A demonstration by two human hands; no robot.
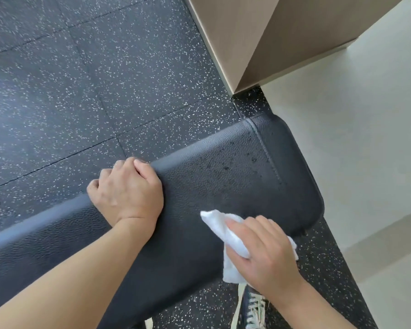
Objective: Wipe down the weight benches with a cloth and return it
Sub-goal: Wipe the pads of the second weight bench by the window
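Observation:
A black padded weight bench (214, 181) runs from the lower left to the middle right, its rounded end close to the wall. Dark wet spots show on the pad near that end. My left hand (128, 191) rests on the far edge of the pad, its fingers curled over the side. My right hand (263, 250) holds a white cloth (223, 233) against the near edge of the pad, with the fingers wrapped over the cloth. Part of the cloth hangs below the bench's edge.
Black speckled rubber floor tiles (93, 79) lie beyond the bench. A beige wall corner (244, 39) and a pale wall (365, 138) stand just past the bench's end. A laced shoe (254, 309) shows under my right wrist.

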